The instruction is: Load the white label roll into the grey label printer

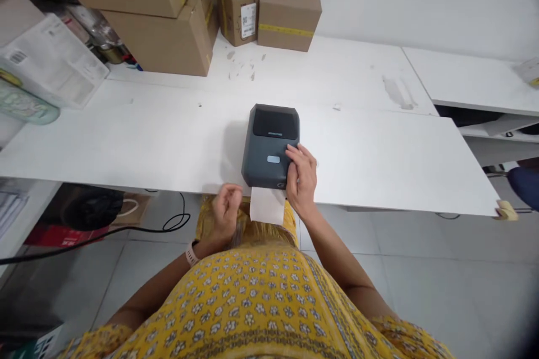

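Note:
A dark grey label printer (272, 143) stands on the white table near its front edge. From its front hangs a blank-looking white paper strip (267, 206), reaching past the table edge. My right hand (302, 176) grips the printer's right front side, its fingers on the top face and thumb by the front corner. To the left of the strip, my left hand (227, 210) is curled closed at the table edge, apart from the paper, with nothing visible in it.
Cardboard boxes (168, 39) are stacked at the back left, with two smaller boxes (288, 17) against the wall. A white carton (54, 61) and a pale green bottle (29, 104) sit far left. A black cable (126, 229) runs below the table, and a shelf unit (488, 104) stands right.

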The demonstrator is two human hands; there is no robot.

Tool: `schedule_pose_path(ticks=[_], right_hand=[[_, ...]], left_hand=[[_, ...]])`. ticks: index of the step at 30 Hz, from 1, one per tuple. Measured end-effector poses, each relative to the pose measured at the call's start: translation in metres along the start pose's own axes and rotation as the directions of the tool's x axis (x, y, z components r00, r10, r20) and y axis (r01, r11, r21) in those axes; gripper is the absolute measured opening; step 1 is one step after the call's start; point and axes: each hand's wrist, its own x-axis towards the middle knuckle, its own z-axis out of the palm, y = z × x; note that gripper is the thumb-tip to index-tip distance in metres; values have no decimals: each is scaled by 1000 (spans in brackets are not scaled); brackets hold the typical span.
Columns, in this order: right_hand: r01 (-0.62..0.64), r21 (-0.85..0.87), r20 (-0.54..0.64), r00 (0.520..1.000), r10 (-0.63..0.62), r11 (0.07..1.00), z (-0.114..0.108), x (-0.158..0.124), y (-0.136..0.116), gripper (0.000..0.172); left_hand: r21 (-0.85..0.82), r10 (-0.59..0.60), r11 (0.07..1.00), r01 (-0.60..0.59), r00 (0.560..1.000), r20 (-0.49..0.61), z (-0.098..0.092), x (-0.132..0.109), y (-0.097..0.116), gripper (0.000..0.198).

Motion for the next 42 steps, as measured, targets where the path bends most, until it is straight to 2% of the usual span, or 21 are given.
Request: schedule_pose_path(ticks=[1, 2, 3, 4, 5, 7, 10, 12, 14, 16, 20, 22, 26, 28, 31, 34, 37, 39, 42], right_hand=[[-2, 20, -4, 1000, 2, 1000, 1, -6, 0, 38], [0, 42, -14, 1000, 0, 999, 3, -10, 0, 38], [3, 60, -29, 1000, -1, 998, 4, -12, 0, 38], [3, 71, -45, 999, 0, 997, 5, -13, -1, 38], [-2, 73, -54, 998, 6, 997, 6, -13, -2, 38], [-26, 61, -51, 998, 29, 998, 6, -12, -3, 37], [-43, 54, -48, 998, 46, 998, 5, -11, -5, 36], [-26, 47, -60, 998, 29, 999, 4, -11, -4, 33], [-5, 0, -38, 999, 5, 1000, 1, -11, -4, 30], [22, -87, 32, 999, -20, 996, -3, -9, -4, 29], [141, -239, 199, 976, -93, 961, -13, -3, -10, 33], [206, -282, 240, 961, -139, 937, -17, 1, -16, 37], [288, -307, 311, 931, -190, 907, -17, 10, -25, 38], [300, -290, 345, 918, -194, 909, -14, 14, -25, 34], [293, -276, 376, 909, -178, 915, -11, 14, -20, 32], [220, -248, 363, 924, -120, 943, -16, 3, -12, 38], [-15, -149, 234, 971, 50, 989, -25, -16, -4, 46], [-179, -59, 179, 966, 187, 982, -29, -27, -2, 48], [-278, 12, 222, 937, 269, 960, -27, -36, -2, 50]], left_hand=[[9, -133, 991, 133, 974, 182, -2, -8, -1, 33], [23, -237, 970, 244, 910, 340, -3, -12, 0, 34], [40, -321, 939, 341, 833, 450, -3, -12, 4, 37], [42, -374, 909, 415, 768, 520, -2, -9, 8, 39], [24, -405, 881, 472, 726, 556, 0, -6, 13, 42], [-54, -407, 843, 536, 699, 589, 4, 2, 21, 43], [-169, -329, 823, 543, 698, 636, 8, 4, 24, 39], [-183, -304, 830, 527, 702, 644, 9, 3, 20, 38], [-112, -325, 866, 487, 719, 614, 7, 3, 14, 39], [21, -337, 915, 403, 734, 590, 3, 5, 9, 41], [207, -284, 958, 197, 736, 615, -20, 17, 9, 43], [235, -258, 961, 147, 786, 562, -35, 25, 13, 43], [200, -175, 974, 110, 923, 343, -51, 41, 19, 40], [171, -121, 982, 79, 959, 257, -48, 47, 20, 40], [128, -9, 992, -10, 990, 144, -32, 53, 19, 37], [60, 96, 993, -104, 988, 125, -15, 50, 16, 49], [-34, 70, 997, -65, 978, 198, -5, 42, 12, 62], [-59, 54, 997, -41, 973, 223, -1, 38, 8, 62], [-62, 114, 993, -104, 971, 211, 5, 34, 2, 61]])
